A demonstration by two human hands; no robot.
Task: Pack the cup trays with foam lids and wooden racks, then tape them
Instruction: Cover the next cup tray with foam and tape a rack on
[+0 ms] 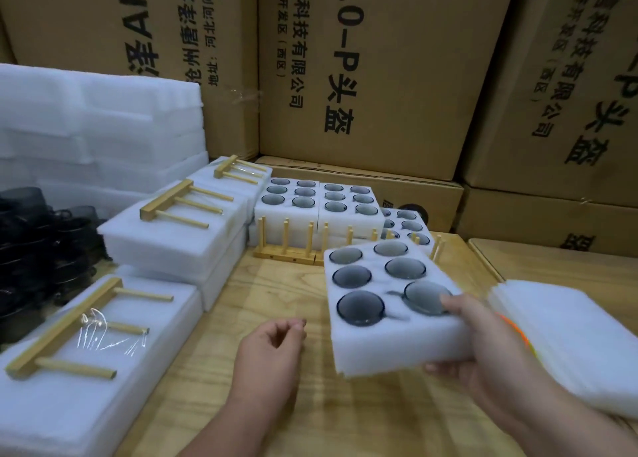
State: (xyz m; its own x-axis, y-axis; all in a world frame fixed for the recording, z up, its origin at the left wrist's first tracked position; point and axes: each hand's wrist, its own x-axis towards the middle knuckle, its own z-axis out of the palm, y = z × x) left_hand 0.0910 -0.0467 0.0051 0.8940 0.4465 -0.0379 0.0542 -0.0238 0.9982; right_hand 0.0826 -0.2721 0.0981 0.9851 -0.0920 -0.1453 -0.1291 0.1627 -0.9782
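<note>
My right hand (483,339) grips a white foam cup tray (390,342) by its right edge, thumb on top, fingers underneath. The tray is tilted above the wooden table (276,284) and holds several dark glass cups. My left hand (272,346) hovers just left of the tray with fingers loosely curled, holding nothing. A stack of thin foam lids (569,332) lies at the right. Wooden racks (286,246) stand upright at mid-table in front of more filled cup trays (317,201). Packed trays with a wooden rack taped on top (69,329) sit at the left.
Large cardboard boxes (373,77) form a wall behind the table. A tall pile of white foam blocks (96,125) stands at the back left. Dark cups (38,235) are heaped at the far left edge.
</note>
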